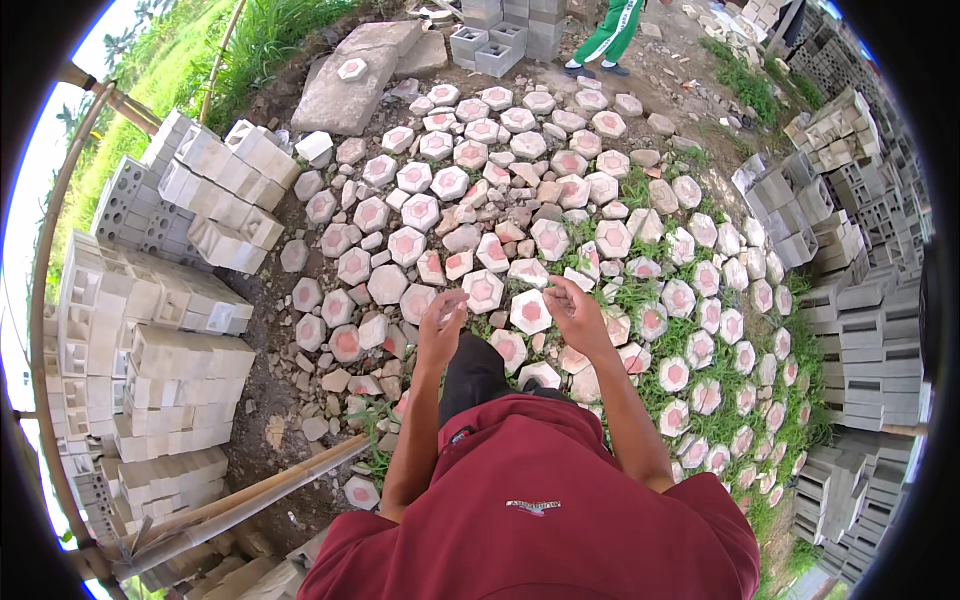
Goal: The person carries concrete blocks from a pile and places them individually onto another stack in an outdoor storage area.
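Observation:
My left hand (442, 322) is raised in front of my body with loosely bent fingers and nothing visible in it. My right hand (575, 308) is up at about the same height, its fingers slightly curled and apart, also holding nothing. In the picture, a hexagonal paving block (483, 292) with a red centre shows beside my left fingertips. Another whitish-red hexagonal block (530, 312) lies on the ground between the two hands. Next to my right fingertips appears a tilted, pale block (528, 273). Many more such blocks surround these, some flat and some tipped, among broken stones (490, 215).
Stacked hollow concrete blocks rise on the left (190, 310) and right (865, 340). A bamboo pole (260, 490) crosses at lower left. Large slabs (350, 85) lie at the far left. Far ahead, a person in green trousers (612, 35) stands near grey blocks (495, 50). Grass grows among the right-hand pavers.

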`<action>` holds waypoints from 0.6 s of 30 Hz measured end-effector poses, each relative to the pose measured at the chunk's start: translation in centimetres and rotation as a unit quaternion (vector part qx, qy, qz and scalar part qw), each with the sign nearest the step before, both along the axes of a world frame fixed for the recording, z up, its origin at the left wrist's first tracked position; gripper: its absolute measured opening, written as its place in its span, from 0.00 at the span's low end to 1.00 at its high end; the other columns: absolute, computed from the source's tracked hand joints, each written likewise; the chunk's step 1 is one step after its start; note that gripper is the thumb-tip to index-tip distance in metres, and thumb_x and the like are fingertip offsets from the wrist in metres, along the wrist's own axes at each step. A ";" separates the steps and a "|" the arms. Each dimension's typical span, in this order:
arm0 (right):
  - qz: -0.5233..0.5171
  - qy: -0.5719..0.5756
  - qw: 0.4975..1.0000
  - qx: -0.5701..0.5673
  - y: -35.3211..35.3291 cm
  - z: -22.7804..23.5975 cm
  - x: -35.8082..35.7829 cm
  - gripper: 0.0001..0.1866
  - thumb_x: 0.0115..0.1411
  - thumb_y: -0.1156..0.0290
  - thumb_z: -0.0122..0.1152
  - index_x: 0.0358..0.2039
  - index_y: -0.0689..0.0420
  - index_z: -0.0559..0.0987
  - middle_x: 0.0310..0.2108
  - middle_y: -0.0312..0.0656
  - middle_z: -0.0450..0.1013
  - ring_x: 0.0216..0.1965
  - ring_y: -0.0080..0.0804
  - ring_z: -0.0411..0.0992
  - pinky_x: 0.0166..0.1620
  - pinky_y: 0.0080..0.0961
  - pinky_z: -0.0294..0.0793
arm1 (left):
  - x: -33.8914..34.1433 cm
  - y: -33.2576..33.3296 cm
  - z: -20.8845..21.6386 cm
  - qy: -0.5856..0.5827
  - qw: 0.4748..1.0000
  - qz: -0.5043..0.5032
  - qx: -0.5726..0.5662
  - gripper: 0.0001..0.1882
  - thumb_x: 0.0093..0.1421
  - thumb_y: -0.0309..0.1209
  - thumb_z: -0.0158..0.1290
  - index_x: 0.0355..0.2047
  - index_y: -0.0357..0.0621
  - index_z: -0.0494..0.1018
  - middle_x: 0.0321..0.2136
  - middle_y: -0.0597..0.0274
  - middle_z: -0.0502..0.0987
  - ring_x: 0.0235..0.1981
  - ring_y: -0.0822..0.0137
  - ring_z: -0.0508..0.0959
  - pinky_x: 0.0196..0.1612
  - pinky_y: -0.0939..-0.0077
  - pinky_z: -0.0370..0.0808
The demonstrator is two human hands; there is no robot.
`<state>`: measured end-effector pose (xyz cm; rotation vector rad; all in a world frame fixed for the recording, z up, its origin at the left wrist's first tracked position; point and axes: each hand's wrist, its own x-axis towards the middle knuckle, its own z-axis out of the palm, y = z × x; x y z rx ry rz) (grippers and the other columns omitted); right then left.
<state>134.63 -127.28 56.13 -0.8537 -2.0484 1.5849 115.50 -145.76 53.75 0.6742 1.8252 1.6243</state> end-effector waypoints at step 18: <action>-0.041 -0.009 0.999 0.019 19.9 2.2 -28.7 0.25 0.62 0.62 0.59 0.55 0.64 0.70 0.43 0.48 0.77 0.43 0.33 0.76 0.46 0.28 0.75 | -33.1 21.3 2.3 0.064 0.998 -0.023 0.008 0.12 0.64 0.30 0.50 0.46 0.38 0.73 0.42 0.59 0.78 0.46 0.67 0.76 0.50 0.74 0.70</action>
